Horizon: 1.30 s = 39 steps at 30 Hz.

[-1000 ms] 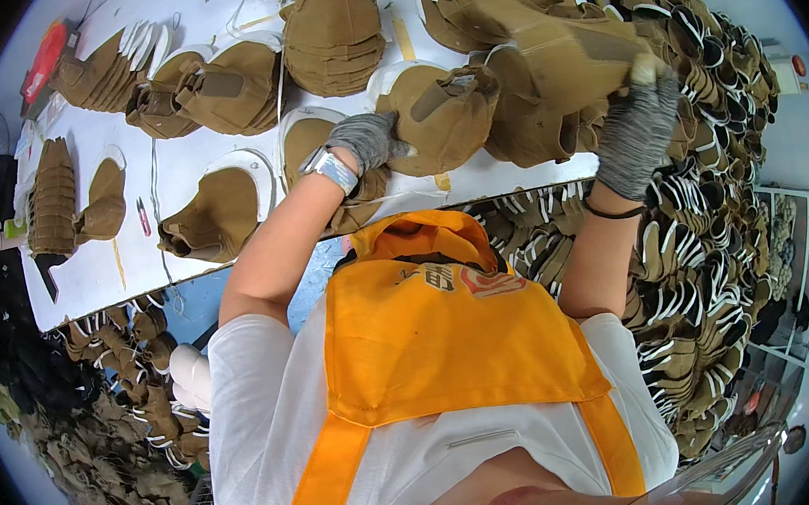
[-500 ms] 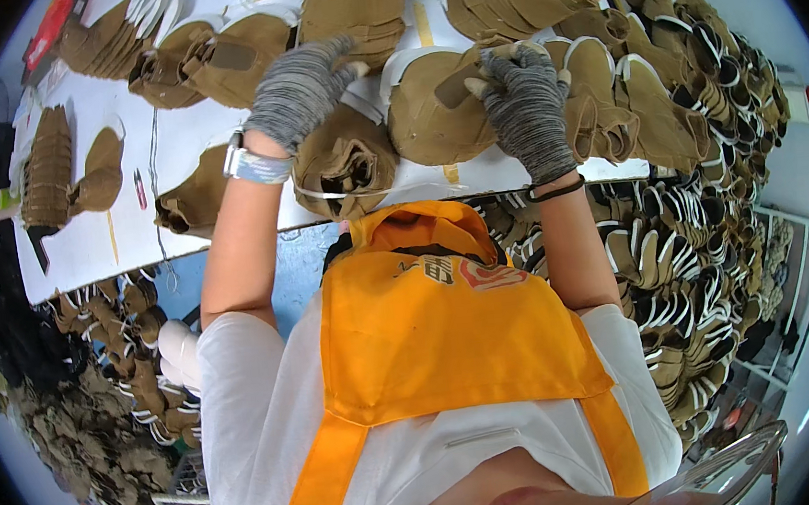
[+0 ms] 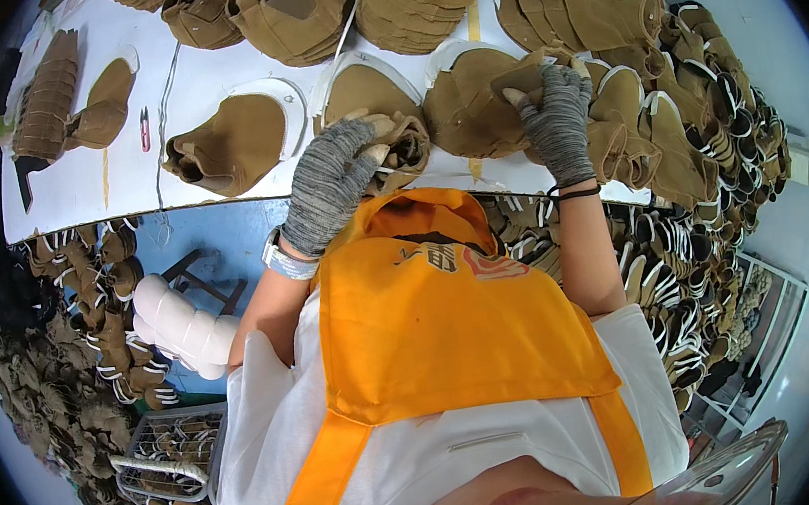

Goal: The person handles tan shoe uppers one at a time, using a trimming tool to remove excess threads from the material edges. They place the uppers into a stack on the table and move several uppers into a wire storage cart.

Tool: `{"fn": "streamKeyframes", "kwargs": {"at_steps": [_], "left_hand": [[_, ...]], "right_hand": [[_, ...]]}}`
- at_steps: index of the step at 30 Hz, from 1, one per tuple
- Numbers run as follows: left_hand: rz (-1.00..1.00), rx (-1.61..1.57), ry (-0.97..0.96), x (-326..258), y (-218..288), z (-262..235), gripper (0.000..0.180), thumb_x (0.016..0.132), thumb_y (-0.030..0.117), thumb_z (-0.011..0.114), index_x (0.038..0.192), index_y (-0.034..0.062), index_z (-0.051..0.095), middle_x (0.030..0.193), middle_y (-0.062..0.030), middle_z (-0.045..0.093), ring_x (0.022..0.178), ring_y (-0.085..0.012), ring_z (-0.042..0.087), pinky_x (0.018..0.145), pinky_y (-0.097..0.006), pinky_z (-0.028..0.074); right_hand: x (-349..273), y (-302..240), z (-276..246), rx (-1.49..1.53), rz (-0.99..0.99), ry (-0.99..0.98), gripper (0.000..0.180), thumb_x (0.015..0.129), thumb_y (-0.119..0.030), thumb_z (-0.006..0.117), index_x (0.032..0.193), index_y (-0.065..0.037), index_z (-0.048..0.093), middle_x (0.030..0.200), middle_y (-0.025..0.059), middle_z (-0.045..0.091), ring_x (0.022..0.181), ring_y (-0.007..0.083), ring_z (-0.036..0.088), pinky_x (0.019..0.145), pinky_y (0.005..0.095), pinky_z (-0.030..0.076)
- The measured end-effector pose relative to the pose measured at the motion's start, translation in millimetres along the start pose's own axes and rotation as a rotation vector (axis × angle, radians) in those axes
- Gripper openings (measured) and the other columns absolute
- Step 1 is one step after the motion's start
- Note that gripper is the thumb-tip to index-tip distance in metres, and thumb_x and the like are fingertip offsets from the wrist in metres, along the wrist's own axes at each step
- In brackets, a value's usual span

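Note:
My left hand (image 3: 333, 184), in a grey knitted glove with bare fingertips, is closed on the crumpled rear of a brown fabric cap (image 3: 362, 97). A white crescent-shaped brim piece (image 3: 368, 60) curves along that cap's far side. Just to the right lies another brown cap (image 3: 464, 103) bearing a darker patch. My right hand (image 3: 554, 116), gloved alike, grips this cap's right side between thumb and fingers. To the left of my left hand, a third brown cap (image 3: 239, 142) with a white brim piece lies on its side, untouched.
The white table (image 3: 120, 186) also bears nested caps (image 3: 417, 6), a small red tool (image 3: 144, 128) and a grey cord (image 3: 164, 110). Heaped caps (image 3: 728, 99) crowd the right side. At lower left are a wire basket (image 3: 167, 451) and a white padded object (image 3: 180, 325).
My left hand has come down and nearer, from the far caps onto the crumpled cap. My right hand stays at the patched cap, and the whole view has shifted slightly.

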State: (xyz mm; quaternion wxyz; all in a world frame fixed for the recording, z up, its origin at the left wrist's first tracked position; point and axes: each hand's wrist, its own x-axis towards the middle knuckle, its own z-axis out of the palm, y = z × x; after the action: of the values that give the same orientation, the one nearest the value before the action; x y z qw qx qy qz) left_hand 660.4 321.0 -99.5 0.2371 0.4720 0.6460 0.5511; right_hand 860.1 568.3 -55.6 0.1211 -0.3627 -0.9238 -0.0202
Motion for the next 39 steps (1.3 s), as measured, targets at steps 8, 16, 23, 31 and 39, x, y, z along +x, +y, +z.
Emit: {"fn": "streamKeyframes", "kwargs": {"at_steps": [8, 16, 23, 31, 39], "left_hand": [[-0.134, -0.132, -0.021, -8, -1, -49, 0.023, 0.091, 0.011, 0.064, 0.113, 0.0049, 0.068, 0.109, -0.0098, 0.068, 0.101, -0.0170, 0.062, 0.090, -0.029, 0.049], [-0.067, -0.251, -0.220, -25, 2, -35, 0.025, 0.090, 0.010, 0.065, 0.114, 0.0028, 0.066, 0.109, -0.0108, 0.068, 0.099, -0.0184, 0.064, 0.087, -0.028, 0.051], [-0.061, -0.274, -0.190, -90, 17, -33, 0.023, 0.090, 0.010, 0.064, 0.112, 0.0033, 0.067, 0.108, -0.0109, 0.068, 0.099, -0.0179, 0.063, 0.088, -0.029, 0.050], [-0.065, -0.132, -0.671, -225, 17, -21, 0.040, 0.095, 0.042, 0.054, 0.119, 0.0117, 0.063, 0.112, -0.0133, 0.066, 0.101, -0.0305, 0.061, 0.089, -0.039, 0.048], [0.060, -0.173, -0.660, -300, 13, -84, 0.036, 0.094, 0.036, 0.057, 0.111, 0.0063, 0.067, 0.104, -0.0121, 0.068, 0.098, -0.0257, 0.063, 0.088, -0.035, 0.048]], "right_hand": [[-35, 22, -63, 1.049, 0.542, 0.641, 0.028, 0.095, -0.022, 0.061, 0.114, -0.002, 0.057, 0.112, 0.0062, 0.059, 0.102, 0.0164, 0.055, 0.092, 0.0312, 0.046], [-105, -23, -73, 0.801, 0.500, 0.603, 0.026, 0.094, -0.016, 0.062, 0.115, -0.003, 0.057, 0.108, 0.0043, 0.060, 0.100, 0.0146, 0.054, 0.094, 0.0295, 0.042], [-143, -62, -84, 0.902, 0.430, 0.557, 0.028, 0.093, -0.015, 0.065, 0.117, -0.002, 0.057, 0.108, 0.0045, 0.061, 0.099, 0.0133, 0.056, 0.091, 0.0287, 0.045], [-247, -191, -1, 1.223, 0.293, -0.065, 0.024, 0.095, -0.021, 0.057, 0.109, -0.002, 0.061, 0.099, 0.0086, 0.065, 0.090, 0.0195, 0.060, 0.083, 0.0326, 0.048], [-259, -328, -18, 1.607, -0.025, -1.193, 0.051, 0.095, -0.039, 0.056, 0.127, 0.000, 0.055, 0.121, 0.0136, 0.061, 0.113, 0.0225, 0.057, 0.096, 0.0344, 0.044]]}}
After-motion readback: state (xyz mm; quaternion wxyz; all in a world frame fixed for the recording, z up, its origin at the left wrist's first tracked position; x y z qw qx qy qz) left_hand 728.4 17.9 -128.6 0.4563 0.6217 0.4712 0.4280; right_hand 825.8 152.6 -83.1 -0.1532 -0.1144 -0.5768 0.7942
